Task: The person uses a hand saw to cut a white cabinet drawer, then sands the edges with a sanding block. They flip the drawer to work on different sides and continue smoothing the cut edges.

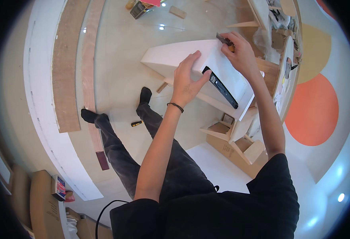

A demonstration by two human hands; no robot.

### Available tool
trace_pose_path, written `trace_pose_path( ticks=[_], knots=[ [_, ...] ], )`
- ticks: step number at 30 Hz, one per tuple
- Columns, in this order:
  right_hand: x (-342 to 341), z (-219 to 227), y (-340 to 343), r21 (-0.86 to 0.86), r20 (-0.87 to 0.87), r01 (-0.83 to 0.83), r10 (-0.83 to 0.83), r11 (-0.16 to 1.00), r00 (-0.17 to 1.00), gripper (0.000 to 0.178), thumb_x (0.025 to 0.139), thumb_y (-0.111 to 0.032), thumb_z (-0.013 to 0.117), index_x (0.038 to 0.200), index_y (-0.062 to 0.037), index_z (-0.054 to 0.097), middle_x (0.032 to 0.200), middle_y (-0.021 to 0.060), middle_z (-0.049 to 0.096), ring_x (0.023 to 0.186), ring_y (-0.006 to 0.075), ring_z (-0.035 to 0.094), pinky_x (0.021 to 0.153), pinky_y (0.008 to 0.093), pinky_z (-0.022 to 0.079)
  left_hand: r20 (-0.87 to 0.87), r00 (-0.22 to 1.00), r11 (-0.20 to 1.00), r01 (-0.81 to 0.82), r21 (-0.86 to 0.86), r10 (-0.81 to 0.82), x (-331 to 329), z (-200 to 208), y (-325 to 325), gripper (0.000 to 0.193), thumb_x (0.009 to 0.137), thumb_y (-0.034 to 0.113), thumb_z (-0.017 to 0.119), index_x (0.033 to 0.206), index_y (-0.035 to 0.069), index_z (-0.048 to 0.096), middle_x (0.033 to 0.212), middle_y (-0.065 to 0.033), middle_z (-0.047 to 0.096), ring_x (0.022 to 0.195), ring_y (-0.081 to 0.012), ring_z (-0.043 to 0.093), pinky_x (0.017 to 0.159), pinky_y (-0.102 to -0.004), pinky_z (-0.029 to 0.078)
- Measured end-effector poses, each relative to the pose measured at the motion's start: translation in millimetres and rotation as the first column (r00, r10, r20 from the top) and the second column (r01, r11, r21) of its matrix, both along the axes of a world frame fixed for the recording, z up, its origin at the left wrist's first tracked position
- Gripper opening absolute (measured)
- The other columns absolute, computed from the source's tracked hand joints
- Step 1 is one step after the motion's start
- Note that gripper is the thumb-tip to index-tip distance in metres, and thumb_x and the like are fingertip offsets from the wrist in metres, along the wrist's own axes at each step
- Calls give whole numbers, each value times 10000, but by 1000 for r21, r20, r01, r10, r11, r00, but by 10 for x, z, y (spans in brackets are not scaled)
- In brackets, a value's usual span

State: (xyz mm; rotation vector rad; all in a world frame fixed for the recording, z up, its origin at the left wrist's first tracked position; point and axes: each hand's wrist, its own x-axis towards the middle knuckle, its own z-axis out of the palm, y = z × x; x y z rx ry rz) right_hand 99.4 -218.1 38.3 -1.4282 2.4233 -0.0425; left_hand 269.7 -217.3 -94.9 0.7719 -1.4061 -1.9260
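A white box-shaped furniture piece (175,51) stands on the floor before me, one corner toward my hands. Fixed along its right-hand face is a black drawer slide (223,88), set at a slant. My left hand (187,79) lies against the corner, fingers spread over the white surface, thumb at the upper end of the slide. Beyond it, my right hand (238,51) is closed round a utility knife (224,40) with a dark flat end and a yellow-orange part. Its tip is at the white piece's far edge; whether it touches I cannot tell.
Long boards (69,71) lie along the left. A yellow-and-black tool (136,124) is on the floor by my feet. Wooden furniture parts (242,139) and a worktable (282,79) stand at the right. A cardboard box (43,199) sits lower left, a wood block (177,12) far ahead.
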Motion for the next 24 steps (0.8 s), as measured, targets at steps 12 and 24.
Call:
trace_pose_path(
  ticks=[12,24],
  knots=[
    [33,-13,-39,58,-200,-28,39,998,979,225,925,-186,635,1135,-137,700,1024,53,700,868,282,699,769,406,548,-4,998,997,-62,36,62,-102,-104,-20,584,753,268,810,1272,86,614,1342,-90,636,1257,-303,559,1070,-452,397],
    [71,-7,-123,202,-335,-75,140,977,932,232,887,-179,621,1090,-141,727,1017,54,716,876,295,699,776,421,562,4,999,996,-32,81,32,-86,-114,-15,602,762,315,808,1292,108,612,1392,-62,613,1306,-286,525,1097,-449,345]
  ],
)
